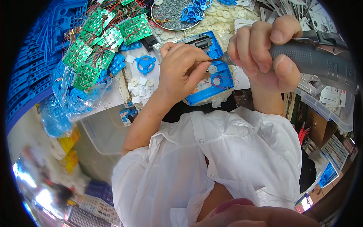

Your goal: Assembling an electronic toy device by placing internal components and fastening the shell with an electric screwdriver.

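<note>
My right hand (261, 49) is wrapped round a dark grey electric screwdriver (321, 56), which lies nearly level with its nose toward my left hand. My left hand (179, 70) pinches thumb and forefinger together close to the screwdriver's bit; whatever is between the fingertips is too small to make out. Below both hands sits a blue plastic housing (225, 77), partly covered by the left hand. A small white gear (212, 69), a round metal ring and thin red wires show inside it, and a black part (202, 42) lies at its far end.
Green circuit boards (100, 56) with wires are heaped at the left, beside stacked blue parts (38, 64). A blue three-spoke ring (145, 64) and small white pieces lie nearer. Behind are a tray of screws (170, 17) and pale gears (223, 19); metal plates fill the right.
</note>
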The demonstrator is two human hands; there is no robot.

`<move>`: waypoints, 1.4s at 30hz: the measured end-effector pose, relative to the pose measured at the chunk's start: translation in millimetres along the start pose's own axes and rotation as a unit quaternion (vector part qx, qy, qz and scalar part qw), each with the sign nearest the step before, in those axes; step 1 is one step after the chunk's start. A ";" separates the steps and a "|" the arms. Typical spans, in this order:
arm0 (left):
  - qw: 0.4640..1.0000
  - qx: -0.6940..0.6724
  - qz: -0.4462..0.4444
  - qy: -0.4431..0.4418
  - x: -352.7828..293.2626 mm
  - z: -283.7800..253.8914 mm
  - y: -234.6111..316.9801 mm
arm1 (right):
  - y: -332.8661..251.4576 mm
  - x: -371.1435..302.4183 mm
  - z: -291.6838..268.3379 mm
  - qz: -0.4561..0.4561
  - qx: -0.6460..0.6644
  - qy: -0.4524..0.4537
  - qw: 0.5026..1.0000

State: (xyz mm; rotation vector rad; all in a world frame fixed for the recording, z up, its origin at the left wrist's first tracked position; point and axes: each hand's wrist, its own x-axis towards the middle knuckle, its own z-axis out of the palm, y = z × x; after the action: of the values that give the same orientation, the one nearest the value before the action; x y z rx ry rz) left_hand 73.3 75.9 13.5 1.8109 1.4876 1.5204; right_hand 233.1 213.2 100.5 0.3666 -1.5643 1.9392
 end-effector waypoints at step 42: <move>0.987 0.159 -0.009 -0.037 3.7 -87.3 37.9 | -34.0 35.0 -52.4 -0.118 -0.472 0.372 0.791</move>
State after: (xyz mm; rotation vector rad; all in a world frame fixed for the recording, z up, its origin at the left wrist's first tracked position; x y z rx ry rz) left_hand 15.5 34.5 77.0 1.9960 1.7851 1.2468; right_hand 235.3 276.9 133.2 -0.5482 -1.5736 0.7280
